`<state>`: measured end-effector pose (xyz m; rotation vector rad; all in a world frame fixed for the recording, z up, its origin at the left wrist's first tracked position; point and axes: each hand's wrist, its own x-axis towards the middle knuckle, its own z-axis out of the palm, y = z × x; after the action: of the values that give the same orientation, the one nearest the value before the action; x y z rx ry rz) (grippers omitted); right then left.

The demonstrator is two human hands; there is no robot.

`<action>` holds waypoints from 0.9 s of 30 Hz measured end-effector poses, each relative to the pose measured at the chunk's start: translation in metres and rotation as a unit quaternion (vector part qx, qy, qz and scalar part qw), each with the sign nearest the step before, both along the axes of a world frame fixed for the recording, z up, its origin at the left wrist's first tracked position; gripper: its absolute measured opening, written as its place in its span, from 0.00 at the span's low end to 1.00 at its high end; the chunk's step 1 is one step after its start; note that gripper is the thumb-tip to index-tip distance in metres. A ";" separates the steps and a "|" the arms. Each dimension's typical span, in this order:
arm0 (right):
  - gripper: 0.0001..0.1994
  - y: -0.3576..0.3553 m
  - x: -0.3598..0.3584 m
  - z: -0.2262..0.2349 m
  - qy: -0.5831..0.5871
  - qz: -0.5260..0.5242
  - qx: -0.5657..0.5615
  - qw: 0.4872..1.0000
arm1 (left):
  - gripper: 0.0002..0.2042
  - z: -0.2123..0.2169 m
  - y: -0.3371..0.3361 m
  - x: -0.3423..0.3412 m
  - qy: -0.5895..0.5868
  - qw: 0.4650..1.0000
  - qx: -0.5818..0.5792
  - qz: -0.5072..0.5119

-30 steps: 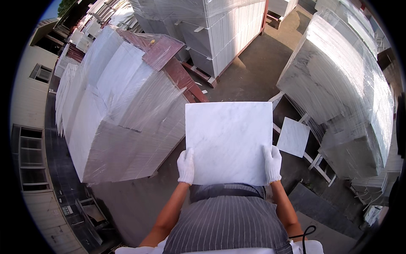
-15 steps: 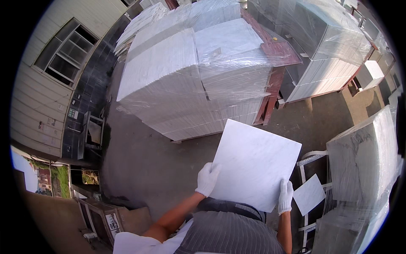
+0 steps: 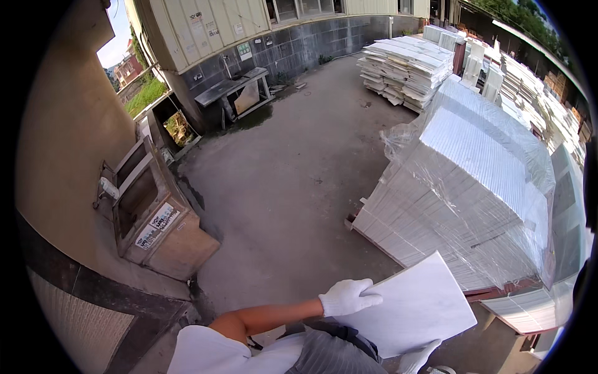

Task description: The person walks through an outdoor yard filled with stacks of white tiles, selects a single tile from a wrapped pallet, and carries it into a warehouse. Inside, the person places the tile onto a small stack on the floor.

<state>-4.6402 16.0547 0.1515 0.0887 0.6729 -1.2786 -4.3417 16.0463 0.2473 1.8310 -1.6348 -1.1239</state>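
Held in front of my body is a square white stone tile (image 3: pixel 414 305) with faint grey veining. My left hand (image 3: pixel 347 298), in a white knitted glove, grips its left edge with the thumb lying over the face. My right hand (image 3: pixel 418 358), gloved the same way, holds the edge nearest the bottom of the picture; only part of it shows, and its fingers under the tile are hidden. The tile is tilted, and its upper corner overlaps the view of a large plastic-wrapped stack of pale tiles (image 3: pixel 461 193) at the right.
A stone sink unit (image 3: pixel 168 249) stands at the left by the wall. Farther off, a low stone bench (image 3: pixel 233 87) sits against the dark tiled wall. Rough white slabs (image 3: pixel 408 65) are piled at the back right. Grey concrete floor (image 3: pixel 293 168) runs between them.
My view has swung left, bringing the sink and bench further into the picture. The tile has turned with me, still in both hands, and now appears lower in the view.
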 end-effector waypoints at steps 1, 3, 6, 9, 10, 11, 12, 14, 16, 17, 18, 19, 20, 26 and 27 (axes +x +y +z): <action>0.39 -0.008 0.024 0.000 0.277 0.032 -0.013 0.960 | 0.22 0.003 0.001 0.027 0.032 0.999 -0.002 0.026; 0.38 -0.047 0.056 -0.011 0.338 0.155 -0.102 0.923 | 0.22 0.000 0.004 0.074 0.095 0.993 -0.005 0.073; 0.33 -0.089 0.115 -0.005 0.458 0.176 -0.110 0.864 | 0.21 -0.011 0.021 0.124 0.160 0.969 0.029 0.186; 0.27 -0.112 0.169 -0.010 0.496 0.214 -0.141 0.830 | 0.18 -0.039 0.026 0.161 0.237 0.932 -0.019 0.275; 0.26 -0.117 0.194 0.003 0.486 0.210 -0.142 0.836 | 0.18 -0.049 0.027 0.177 0.258 0.916 -0.044 0.305; 0.25 -0.129 0.217 0.011 0.481 0.239 -0.162 0.828 | 0.17 -0.052 0.027 0.191 0.274 0.897 -0.053 0.342; 0.24 -0.139 0.241 0.008 0.481 0.252 -0.172 0.822 | 0.17 -0.053 0.027 0.205 0.290 0.876 -0.063 0.379; 0.22 -0.168 0.290 0.000 0.497 0.284 -0.206 0.794 | 0.16 -0.043 0.019 0.234 0.341 0.833 -0.087 0.427; 0.21 -0.197 0.340 -0.008 0.531 0.317 -0.238 0.749 | 0.16 -0.056 0.011 0.273 0.315 0.828 -0.117 0.448; 0.18 -0.210 0.372 -0.007 0.506 0.304 -0.244 0.770 | 0.17 -0.065 0.007 0.295 0.302 0.827 -0.131 0.455; 0.18 -0.228 0.406 -0.003 0.509 0.343 -0.241 0.752 | 0.17 -0.074 0.007 0.323 0.300 0.822 -0.127 0.466; 0.18 -0.244 0.437 0.001 0.506 0.385 -0.236 0.735 | 0.18 -0.082 0.011 0.350 0.294 0.817 -0.121 0.481; 0.18 -0.259 0.471 0.003 0.482 0.401 -0.264 0.733 | 0.19 -0.087 0.013 0.374 0.293 0.809 -0.111 0.497; 0.21 -0.314 0.655 0.041 0.456 0.502 -0.366 0.637 | 0.25 -0.053 -0.019 0.472 0.373 0.678 -0.189 0.604; 0.21 -0.322 0.683 0.053 0.467 0.504 -0.393 0.612 | 0.25 -0.044 -0.033 0.486 0.390 0.646 -0.195 0.627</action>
<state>-3.9569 15.7331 0.2041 -1.5999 0.7543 -0.2759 -3.8554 16.0136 0.2033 1.3019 0.0849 -0.5841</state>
